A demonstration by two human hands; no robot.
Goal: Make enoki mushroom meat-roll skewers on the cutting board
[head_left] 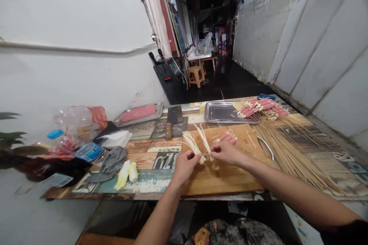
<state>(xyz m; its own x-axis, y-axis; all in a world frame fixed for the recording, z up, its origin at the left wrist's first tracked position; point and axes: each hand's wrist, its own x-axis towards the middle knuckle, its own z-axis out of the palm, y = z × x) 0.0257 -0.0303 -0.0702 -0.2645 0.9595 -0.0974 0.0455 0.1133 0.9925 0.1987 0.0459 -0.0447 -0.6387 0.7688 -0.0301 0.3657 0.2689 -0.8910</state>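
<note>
My left hand (184, 165) is closed on a bundle of enoki mushrooms (192, 141), their pale stems fanning out above the fingers. Beside it, my right hand (227, 153) pinches a thinner bunch of enoki (204, 138). The two bunches are close together, and whether they are still joined at the base I cannot tell. Both hands are over a wooden cutting board (230, 180). Just beyond my right hand, a few pink rolls with enoki (225, 138) lie on the board, partly hidden by that hand.
Skewered pink rolls (255, 107) rest at the edge of a metal tray (220, 113), their sticks (293, 153) spreading rightward. A cleaver (174, 115) lies behind the board. Left are another tray (156, 113) with a pink slab, small yellow cabbages (126, 174), a grey cloth (112, 162) and plastic bags (77, 122).
</note>
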